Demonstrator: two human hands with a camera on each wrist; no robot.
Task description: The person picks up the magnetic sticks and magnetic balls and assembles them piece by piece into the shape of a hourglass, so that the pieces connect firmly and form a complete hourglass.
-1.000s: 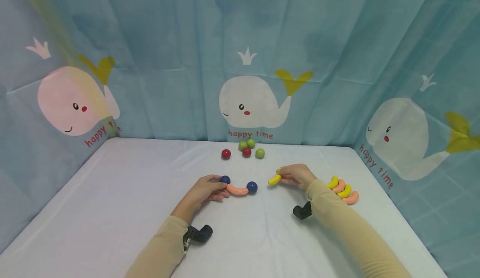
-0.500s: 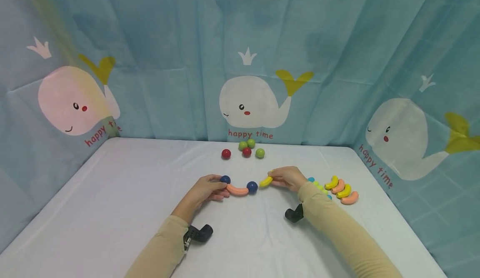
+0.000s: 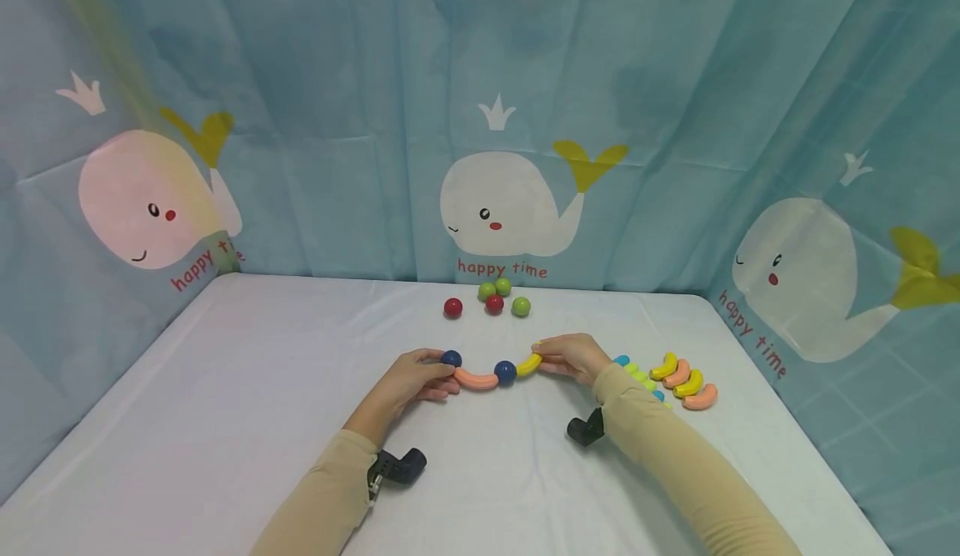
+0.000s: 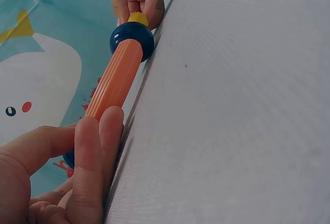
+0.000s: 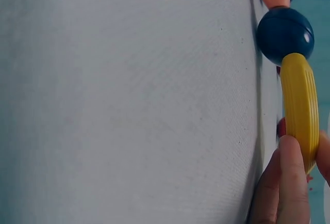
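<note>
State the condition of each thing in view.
Curved orange ribbed rod: pinched in left grip, touching one glossy blue ball.
Curved yellow ribbed rod: pinched in right grip, touching that ball.
Other glossy blue ball: at orange rod's other end.
Four curved yellow and orange rods: lying unheld.
Three green balls, two red balls: lying unheld.
Small blue and yellow-green pieces: partly hidden.
Whale-printed blue curtain: hanging, creased.

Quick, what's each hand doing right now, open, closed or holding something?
Left hand: holding the orange curved piece by one end.
Right hand: pinching the yellow curved piece, whose other end meets a blue ball.
</note>
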